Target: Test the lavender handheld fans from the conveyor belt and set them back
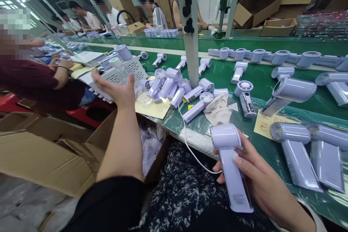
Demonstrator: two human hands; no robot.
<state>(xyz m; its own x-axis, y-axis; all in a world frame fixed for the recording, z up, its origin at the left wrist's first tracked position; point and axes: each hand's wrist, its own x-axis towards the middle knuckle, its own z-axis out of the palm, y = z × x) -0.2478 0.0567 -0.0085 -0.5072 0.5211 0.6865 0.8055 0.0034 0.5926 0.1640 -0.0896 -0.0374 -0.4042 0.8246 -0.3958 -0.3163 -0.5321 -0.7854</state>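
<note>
My right hand [261,177] grips a lilac hand-held fan [231,163] by its handle, head up, over my lap at the green table's [217,79] front edge. A white cable [187,141] runs from the fan's lower end up onto the table. My left hand [116,87] is raised with its fingers spread and holds nothing; it hovers in front of a white perforated box [127,70]. A heap of several lilac fans [174,87] lies just right of that hand, partly on a yellow sheet [152,107].
More fans lie across the table, with a row [272,56] along the far side. A beige cloth [219,110] lies near the front. A grey post [191,32] rises from the table. An open cardboard box [49,152] stands at my left. Other people sit at left and at the back.
</note>
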